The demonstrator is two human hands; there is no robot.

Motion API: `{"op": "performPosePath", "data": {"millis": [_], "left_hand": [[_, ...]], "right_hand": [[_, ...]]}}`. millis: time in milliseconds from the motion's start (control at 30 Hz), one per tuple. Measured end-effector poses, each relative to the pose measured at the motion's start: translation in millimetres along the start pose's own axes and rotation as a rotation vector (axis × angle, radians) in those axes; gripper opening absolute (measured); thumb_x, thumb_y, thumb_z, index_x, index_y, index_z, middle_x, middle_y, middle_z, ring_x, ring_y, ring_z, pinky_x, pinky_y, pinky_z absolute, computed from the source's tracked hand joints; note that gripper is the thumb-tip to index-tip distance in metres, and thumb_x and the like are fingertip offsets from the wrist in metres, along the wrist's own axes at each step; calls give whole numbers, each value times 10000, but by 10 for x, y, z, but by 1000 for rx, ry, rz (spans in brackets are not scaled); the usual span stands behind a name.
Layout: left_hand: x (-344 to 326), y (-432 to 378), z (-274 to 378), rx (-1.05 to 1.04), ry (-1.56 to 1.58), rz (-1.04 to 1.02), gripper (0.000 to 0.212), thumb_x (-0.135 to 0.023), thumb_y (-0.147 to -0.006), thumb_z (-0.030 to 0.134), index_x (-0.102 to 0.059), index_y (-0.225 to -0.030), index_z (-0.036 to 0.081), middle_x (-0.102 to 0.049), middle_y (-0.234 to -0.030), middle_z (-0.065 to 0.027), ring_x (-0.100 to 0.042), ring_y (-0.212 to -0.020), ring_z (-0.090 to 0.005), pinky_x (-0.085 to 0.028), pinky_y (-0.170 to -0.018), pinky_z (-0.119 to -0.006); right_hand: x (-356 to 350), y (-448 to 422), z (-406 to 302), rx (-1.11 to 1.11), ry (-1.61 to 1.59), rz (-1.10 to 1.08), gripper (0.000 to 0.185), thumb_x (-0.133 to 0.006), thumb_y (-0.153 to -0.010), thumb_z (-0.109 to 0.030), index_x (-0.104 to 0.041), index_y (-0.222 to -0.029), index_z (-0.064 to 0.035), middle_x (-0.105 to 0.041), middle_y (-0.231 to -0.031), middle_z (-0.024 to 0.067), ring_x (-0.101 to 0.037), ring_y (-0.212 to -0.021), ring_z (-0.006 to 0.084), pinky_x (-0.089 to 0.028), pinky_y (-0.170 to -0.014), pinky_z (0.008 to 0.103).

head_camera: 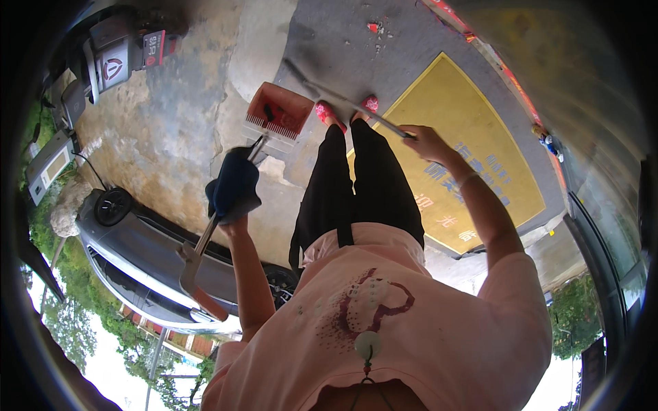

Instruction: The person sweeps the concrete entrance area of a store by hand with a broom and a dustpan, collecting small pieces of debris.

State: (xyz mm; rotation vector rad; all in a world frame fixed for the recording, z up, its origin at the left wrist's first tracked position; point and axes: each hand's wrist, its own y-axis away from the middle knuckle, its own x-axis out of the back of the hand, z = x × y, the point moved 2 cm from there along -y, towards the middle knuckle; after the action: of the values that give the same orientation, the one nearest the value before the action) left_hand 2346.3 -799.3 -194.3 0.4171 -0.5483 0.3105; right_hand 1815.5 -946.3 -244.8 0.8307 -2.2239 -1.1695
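Note:
On the left, my left hand (235, 226) grips the long metal handle of a red dustpan (288, 97). A dark blue item (236, 180), perhaps a cap or cloth, hides most of its fingers and part of the handle. The pan has a row of pale comb teeth along its rear edge and dark bits inside. The handle's upper end carries a grey and orange hooked grip (208, 303). My right hand (426, 144) is closed around a stick-handled broom (354, 105), which slants past my feet. Its far end is blurred, left of my red shoes.
A red scrap (372, 27) and several pale crumbs (380, 38) lie on the grey paving ahead. A yellow doormat (462, 138) with writing spreads to the right, near a glass door (601, 246). A grey car (164, 257) and a parked scooter (108, 61) stand left.

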Motion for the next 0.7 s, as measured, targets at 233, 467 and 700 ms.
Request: {"op": "performPosePath", "data": {"millis": [233, 467, 700], "left_hand": [[417, 462, 304, 261, 140, 140, 418, -668, -756, 270, -571, -1110, 71, -587, -1122, -100, -542, -1075, -255, -427, -936, -356], [529, 725, 280, 391, 348, 283, 484, -556, -852, 294, -477, -1251, 32, -482, -1310, -122, -440, -1218, -255, -300, -1060, -399], [556, 669, 352, 166, -138, 356, 405, -559, -837, 272, -516, -1155, 26, -541, -1172, -132, -495, -1116, -275, -368, -962, -394]], "right_hand": [[-1397, -1198, -231, 125, 260, -52, 335, -600, -790, -191, -607, -1105, -77, -641, -805, 179, -633, -590, 277, -518, -588, 379], [-28, -1106, -97, 62, -162, -13, 302, -645, -790, -244, -636, -1021, -50, -491, -530, 39, -388, -351, 98, -283, -329, 280], [1010, 161, -84, -136, -48, 124, 406, -551, -893, -221, -499, -1282, -119, -429, -522, -1, -403, -383, 72, -334, -330, 246]]}}
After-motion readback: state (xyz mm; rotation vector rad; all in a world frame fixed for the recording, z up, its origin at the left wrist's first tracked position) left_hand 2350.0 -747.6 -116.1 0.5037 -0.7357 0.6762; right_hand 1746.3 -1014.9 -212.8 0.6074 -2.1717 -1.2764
